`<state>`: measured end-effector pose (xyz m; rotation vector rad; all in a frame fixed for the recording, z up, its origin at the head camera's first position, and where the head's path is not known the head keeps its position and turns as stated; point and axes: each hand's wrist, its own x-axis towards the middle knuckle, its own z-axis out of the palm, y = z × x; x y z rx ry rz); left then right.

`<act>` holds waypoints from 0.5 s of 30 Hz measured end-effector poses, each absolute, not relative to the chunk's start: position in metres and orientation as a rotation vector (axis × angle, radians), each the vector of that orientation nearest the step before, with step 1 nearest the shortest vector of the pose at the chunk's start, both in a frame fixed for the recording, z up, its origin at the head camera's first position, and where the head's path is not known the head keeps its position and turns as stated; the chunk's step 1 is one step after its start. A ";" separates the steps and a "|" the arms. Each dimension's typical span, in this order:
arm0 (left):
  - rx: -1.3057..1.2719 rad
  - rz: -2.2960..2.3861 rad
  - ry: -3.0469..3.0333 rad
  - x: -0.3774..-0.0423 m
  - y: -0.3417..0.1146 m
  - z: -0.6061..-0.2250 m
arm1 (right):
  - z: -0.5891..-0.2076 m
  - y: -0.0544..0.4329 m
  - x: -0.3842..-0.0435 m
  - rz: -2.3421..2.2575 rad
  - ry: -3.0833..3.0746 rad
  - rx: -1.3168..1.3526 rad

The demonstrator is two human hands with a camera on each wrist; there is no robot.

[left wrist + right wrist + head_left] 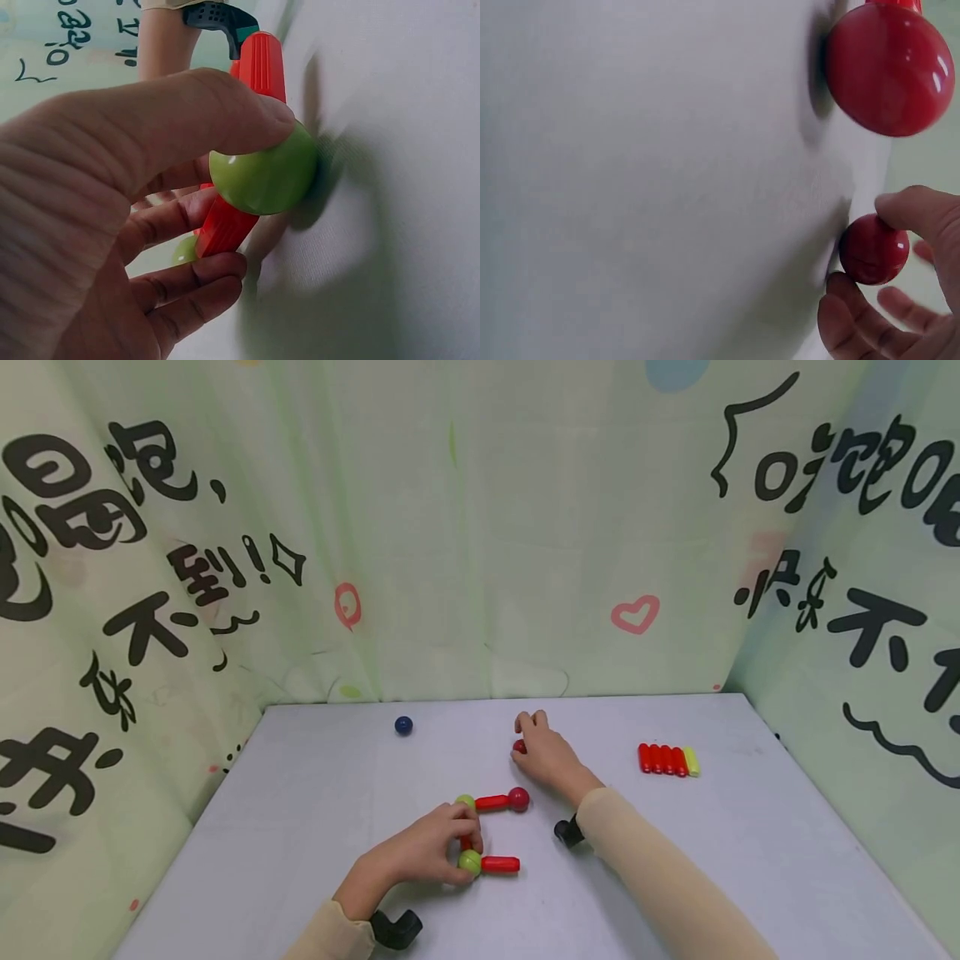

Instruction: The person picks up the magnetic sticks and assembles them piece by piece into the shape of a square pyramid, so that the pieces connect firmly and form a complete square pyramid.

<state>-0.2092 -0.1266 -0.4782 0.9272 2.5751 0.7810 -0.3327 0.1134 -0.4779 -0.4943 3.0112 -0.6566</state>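
Observation:
My left hand [435, 843] holds a construction of balls and sticks on the table. In the left wrist view its thumb lies on a green ball [262, 172], and its fingers are at a ribbed red stick [227, 225]. Another red stick [500, 864] points right from the near green ball [470, 862]. The far green ball [467, 802], partly hidden by the fingers, carries a red stick [492, 803] ending in a dark red ball [519, 799]. Farther back, my right hand [551, 760] pinches a loose red ball [874, 250] between thumb and fingers, at the tabletop.
A dark blue ball [403, 725] sits near the table's back edge. To the right, several red sticks [662, 759] lie side by side with a yellow-green stick [691, 762]. Printed curtains [487, 543] enclose the white table [300, 793] at the back and sides.

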 end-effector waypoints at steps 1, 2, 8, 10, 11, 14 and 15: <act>0.930 0.781 2.577 -0.209 -0.127 -0.478 | -0.478 0.115 -0.332 -0.645 3.011 -0.496; 0.934 0.779 2.579 -0.209 -0.127 -0.478 | -0.477 0.116 -0.331 -0.636 3.005 -0.500; 0.932 0.776 2.576 -0.208 -0.127 -0.478 | -0.471 0.127 -0.320 -0.544 2.961 -0.501; 0.924 0.779 2.571 -0.208 -0.127 -0.477 | -0.469 0.130 -0.315 -0.540 2.929 -0.479; 0.925 0.778 2.571 -0.208 -0.127 -0.477 | -0.467 0.132 -0.312 -0.544 2.908 -0.467; 0.929 0.781 2.570 -0.209 -0.127 -0.477 | -0.464 0.140 -0.301 -0.556 2.837 -0.420; 0.928 0.784 2.568 -0.209 -0.127 -0.476 | -0.462 0.142 -0.297 -0.560 2.810 -0.404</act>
